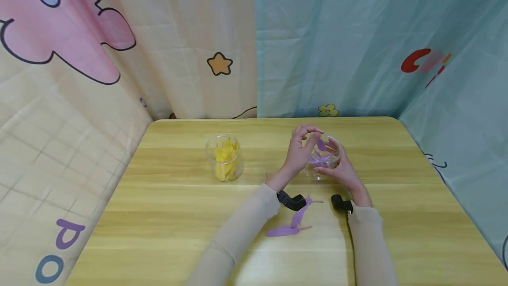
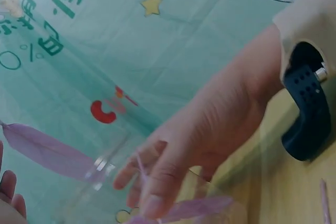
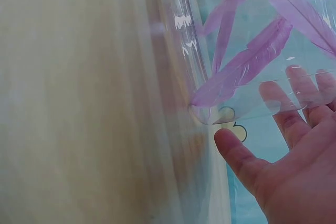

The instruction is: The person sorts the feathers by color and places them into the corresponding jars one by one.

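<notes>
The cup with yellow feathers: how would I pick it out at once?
In the head view, find the wood-grain table, then look left of centre, nearer its far edge. There stands a clear cup holding yellow feathers; the right-hand cup holds purple feathers instead.

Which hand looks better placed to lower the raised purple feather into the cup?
Left, most likely. The left hand pinches the raised purple feather at the mouth of the clear cup, while the right hand holds that cup's side.
</notes>
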Demonstrator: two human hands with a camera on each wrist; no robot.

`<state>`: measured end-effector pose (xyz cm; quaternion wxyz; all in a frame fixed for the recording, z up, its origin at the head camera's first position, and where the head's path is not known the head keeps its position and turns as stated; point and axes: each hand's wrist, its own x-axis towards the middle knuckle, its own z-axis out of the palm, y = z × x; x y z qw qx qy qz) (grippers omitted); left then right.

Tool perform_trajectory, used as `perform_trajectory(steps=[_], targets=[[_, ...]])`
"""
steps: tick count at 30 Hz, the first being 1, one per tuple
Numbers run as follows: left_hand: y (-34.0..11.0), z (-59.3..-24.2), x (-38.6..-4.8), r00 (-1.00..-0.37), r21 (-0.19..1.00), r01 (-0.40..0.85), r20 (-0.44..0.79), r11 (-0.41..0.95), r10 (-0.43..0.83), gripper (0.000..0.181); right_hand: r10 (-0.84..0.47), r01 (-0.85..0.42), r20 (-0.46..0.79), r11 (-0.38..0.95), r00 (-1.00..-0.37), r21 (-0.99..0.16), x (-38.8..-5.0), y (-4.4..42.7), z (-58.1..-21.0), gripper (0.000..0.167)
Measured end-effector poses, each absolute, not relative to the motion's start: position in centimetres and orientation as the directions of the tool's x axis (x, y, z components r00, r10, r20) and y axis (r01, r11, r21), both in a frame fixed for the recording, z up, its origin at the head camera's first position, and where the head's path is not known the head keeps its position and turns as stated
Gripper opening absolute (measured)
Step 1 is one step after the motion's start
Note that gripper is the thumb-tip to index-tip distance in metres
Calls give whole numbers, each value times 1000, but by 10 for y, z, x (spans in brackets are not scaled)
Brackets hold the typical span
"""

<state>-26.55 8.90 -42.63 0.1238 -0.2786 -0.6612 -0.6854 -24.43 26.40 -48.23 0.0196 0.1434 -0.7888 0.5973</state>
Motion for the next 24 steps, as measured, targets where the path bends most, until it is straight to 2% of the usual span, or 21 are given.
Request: perform_trajectory(steps=[3,9,14,19,24], targets=[[90,-442,-263,-823,852,522,512,-26,245,14,-217,-250,198,246,-956,-937,-237,258,-475,97],[82,-454,-255,-803,835,545,496,70,330,23,-228,-260,203,261,-952,-930,-233,254,-468,93],[72,-455,-251,-804,820,560,503,118,317,22,-223,-259,203,259,-953,-930,-235,256,-470,95],[62,-461,-243,-872,841,478,419,254,254,27,-206,-247,198,253,-958,-935,-244,262,-486,98],[56,-469,-230,-925,781,369,255,504,282,42,-186,-278,233,271,-954,-922,-251,268,-499,100]])
